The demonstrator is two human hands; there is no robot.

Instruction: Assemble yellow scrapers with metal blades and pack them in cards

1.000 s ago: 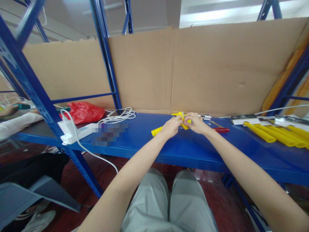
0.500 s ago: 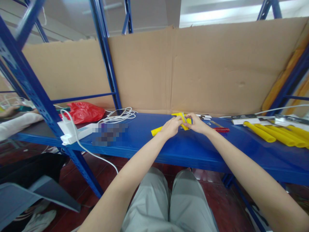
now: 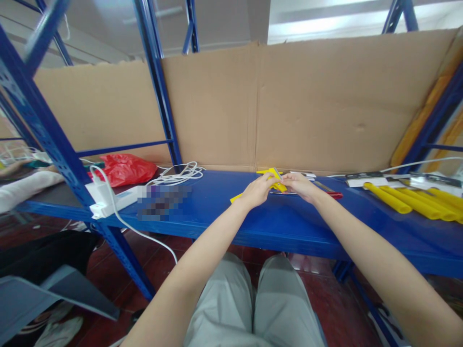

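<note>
Both hands meet over the blue table around a bright yellow thing [image 3: 278, 187] with flat, fin-like parts and a greyish strip at its top. My left hand [image 3: 257, 191] is closed on it from the left. The end of a yellow tube [image 3: 236, 197] sticks out beneath that hand; whether it belongs to the same piece is hidden. My right hand [image 3: 297, 185] pinches at the yellow thing's right side, fingertips close to the left ones. Just right of this hand lies a red-handled tool [image 3: 334, 194], partly covered by the wrist.
Several yellow tubes [image 3: 415, 201] lie at right, by black-and-white boxes [image 3: 365, 179]. At left are a white power strip [image 3: 115, 200], coiled white cable [image 3: 184, 172] and a red plastic bag [image 3: 126, 169]. Cardboard [image 3: 311, 106] stands behind. A co-worker's sleeve [image 3: 29, 188] shows far left.
My right hand has turned and flattened, its fingers lower against the yellow thing. The yellow thing has tilted slightly, and less of the tube shows beneath my left hand.
</note>
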